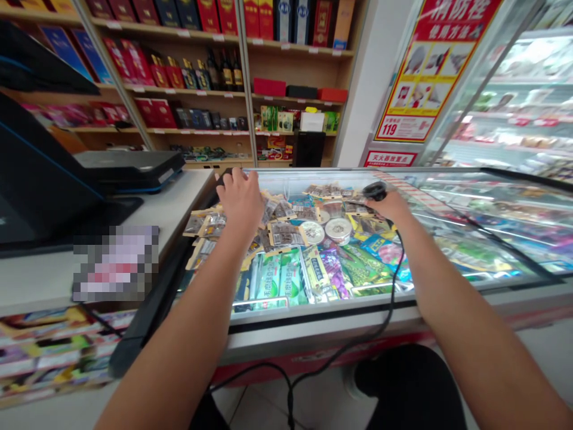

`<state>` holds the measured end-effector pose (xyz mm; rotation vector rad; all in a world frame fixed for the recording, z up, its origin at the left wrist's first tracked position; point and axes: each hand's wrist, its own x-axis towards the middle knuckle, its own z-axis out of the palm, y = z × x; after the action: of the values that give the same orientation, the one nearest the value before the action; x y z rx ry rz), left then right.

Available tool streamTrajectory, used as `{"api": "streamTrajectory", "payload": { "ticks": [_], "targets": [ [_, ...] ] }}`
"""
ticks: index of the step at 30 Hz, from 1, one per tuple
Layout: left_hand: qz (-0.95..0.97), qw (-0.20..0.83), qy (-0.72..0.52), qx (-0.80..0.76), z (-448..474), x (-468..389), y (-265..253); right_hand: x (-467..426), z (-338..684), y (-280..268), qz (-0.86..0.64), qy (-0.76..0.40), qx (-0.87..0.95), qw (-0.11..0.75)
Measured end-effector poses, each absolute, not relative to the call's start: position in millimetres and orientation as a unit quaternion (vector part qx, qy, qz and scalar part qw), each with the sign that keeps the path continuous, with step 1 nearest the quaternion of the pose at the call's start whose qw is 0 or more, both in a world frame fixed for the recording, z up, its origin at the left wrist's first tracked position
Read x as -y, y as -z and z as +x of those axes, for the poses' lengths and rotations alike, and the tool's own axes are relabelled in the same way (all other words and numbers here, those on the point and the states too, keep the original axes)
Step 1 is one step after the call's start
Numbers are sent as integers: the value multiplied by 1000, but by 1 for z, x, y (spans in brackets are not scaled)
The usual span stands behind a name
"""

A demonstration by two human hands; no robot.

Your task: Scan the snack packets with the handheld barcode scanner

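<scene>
My left hand (pixel 240 194) is at the far left corner of a chest freezer (pixel 322 319), its fingers curled over a dark edge or object; what they grip is hidden. In my right hand (pixel 393 208) is a black corded device (pixel 375 191) with a rounded head, held above the goods. Its black cable (pixel 394 283) hangs down over the freezer's front. Below my hands lie brown-and-clear packets (pixel 286 234), white-lidded round tubs (pixel 338 229), light green packs (pixel 280 276), a purple pack (pixel 333 269) and dark green bags (pixel 364 266).
At left, a counter (pixel 179 197) carries a flat scale (pixel 129 164), a black screen unit (pixel 40 173) and a pixelated item (pixel 116 263). Shelves (pixel 179 30) of boxes and bottles stand behind. A glass lid (pixel 474 239) covers the freezer's right side. My black-clad knee (pixel 416 388) is below.
</scene>
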<state>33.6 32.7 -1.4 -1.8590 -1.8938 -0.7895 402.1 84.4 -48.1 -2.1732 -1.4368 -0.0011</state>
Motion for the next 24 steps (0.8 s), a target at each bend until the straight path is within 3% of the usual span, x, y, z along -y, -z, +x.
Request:
{"api": "streamTrajectory", "payload": {
  "ticks": [8, 15, 19, 24],
  "targets": [
    [-749, 129, 348, 548, 60, -29, 8, -85, 411, 47, -779, -76, 503, 366],
    [-720, -216, 430, 501, 79, -42, 21, -56, 388, 25, -617, -284, 495, 542],
    [-620, -433, 420, 502, 87, -37, 20, -45, 373, 17, -528, -374, 505, 571],
    [-587, -507, 429, 463, 90, -31, 23, -35, 348, 18, -415, -442, 584, 540]
  ]
}}
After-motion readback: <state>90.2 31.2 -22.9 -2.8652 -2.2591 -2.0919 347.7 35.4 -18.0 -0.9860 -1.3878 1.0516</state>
